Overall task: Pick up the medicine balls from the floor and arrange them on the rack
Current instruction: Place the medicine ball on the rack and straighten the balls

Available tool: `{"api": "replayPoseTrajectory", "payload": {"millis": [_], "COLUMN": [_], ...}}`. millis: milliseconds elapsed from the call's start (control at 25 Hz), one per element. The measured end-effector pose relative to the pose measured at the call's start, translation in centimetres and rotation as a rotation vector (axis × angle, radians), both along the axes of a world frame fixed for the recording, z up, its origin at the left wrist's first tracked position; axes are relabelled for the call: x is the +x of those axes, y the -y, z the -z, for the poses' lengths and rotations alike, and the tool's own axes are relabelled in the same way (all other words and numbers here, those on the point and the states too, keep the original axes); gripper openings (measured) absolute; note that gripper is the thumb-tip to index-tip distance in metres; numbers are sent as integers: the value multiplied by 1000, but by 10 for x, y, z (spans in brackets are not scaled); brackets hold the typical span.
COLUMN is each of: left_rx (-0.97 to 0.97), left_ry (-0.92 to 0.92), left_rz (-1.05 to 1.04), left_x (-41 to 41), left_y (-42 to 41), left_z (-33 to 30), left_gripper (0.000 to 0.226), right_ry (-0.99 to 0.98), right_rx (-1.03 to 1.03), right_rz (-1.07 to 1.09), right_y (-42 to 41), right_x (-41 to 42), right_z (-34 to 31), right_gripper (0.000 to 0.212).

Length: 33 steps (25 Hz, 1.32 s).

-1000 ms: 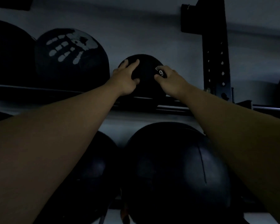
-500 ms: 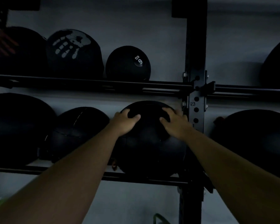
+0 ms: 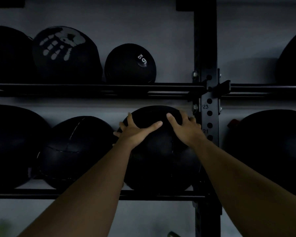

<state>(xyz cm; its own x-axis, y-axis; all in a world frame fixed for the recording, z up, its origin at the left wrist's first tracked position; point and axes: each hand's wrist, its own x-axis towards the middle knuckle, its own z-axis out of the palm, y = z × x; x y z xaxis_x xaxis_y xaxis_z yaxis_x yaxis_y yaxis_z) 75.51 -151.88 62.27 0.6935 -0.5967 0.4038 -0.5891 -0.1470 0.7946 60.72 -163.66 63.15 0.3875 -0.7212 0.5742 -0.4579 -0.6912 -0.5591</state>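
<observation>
Both hands lie spread on the upper face of the big ball (image 3: 161,151) on the lower shelf (image 3: 72,194): the left hand (image 3: 135,132) at its 10 o'clock, fingers splayed and thumb reaching toward 12, the right hand (image 3: 184,129) at its 2 o'clock, fingers wrapped over the crown toward the post (image 3: 209,117). Neither hand closes round anything; they are wide open, palms pressed flat on the ball, which looks too broad for any other hold. Judging by that placement, the hands are pushing or steadying the ball so it seats between the rails, not lifting it. It rests at the right end of this bay, its right side close against the post, though whether they touch is lost in the dark. At its 9 o'clock sits a seamed ball (image 3: 77,151), just beside it and possibly touching, and farther left a larger dark ball (image 3: 12,144). Past the post, at 3 o'clock, another ball (image 3: 270,147) fills the next bay. Overhead, at 12 o'clock, the upper shelf (image 3: 92,88) runs close above the big ball's crown, leaving little room for the fingers. On it stand a small ball marked 6 KG (image 3: 130,64), a handprint ball (image 3: 65,53) and a further one at the left edge. The tight spots are the post beside the right hand's fingers and the neighbour on the left; the floor is barely in view, so I cannot tell whether more balls wait there.
</observation>
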Motion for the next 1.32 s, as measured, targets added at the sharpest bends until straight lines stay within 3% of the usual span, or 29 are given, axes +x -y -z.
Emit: {"api": "replayPoseTrajectory", "payload": {"millis": [200,480,720,840,1040,1200,1320], "left_rx": [-196,-372,-308,-190,-139,-117,-80], "left_ry": [49,158,213,189,70,101,108], "left_rz": [-74,-65,62,88,134,64,-17], "left_x": [0,-9,3,7,17,5,7], "left_y": [10,-3,-19,-29,-34,-3,9], "left_z": [23,56,50,40,-12,-25,-22], "left_gripper": [119,107,116,118,89,105,103], "right_ry": [162,264,314,136,-284,-242,-197], "right_rx": [-60,-183,-266,-240,-162,-214,-239], "right_rz": [67,97,51,-88,-220,-224,-243], "right_y": [-2,-16,-29,-20,-9,1,20], "right_x": [8,-1,-5,-25,-57,-45,-38], "right_z": [22,49,69,61,50,51,48], "right_gripper": [84,79,74,90,154,158,154]}}
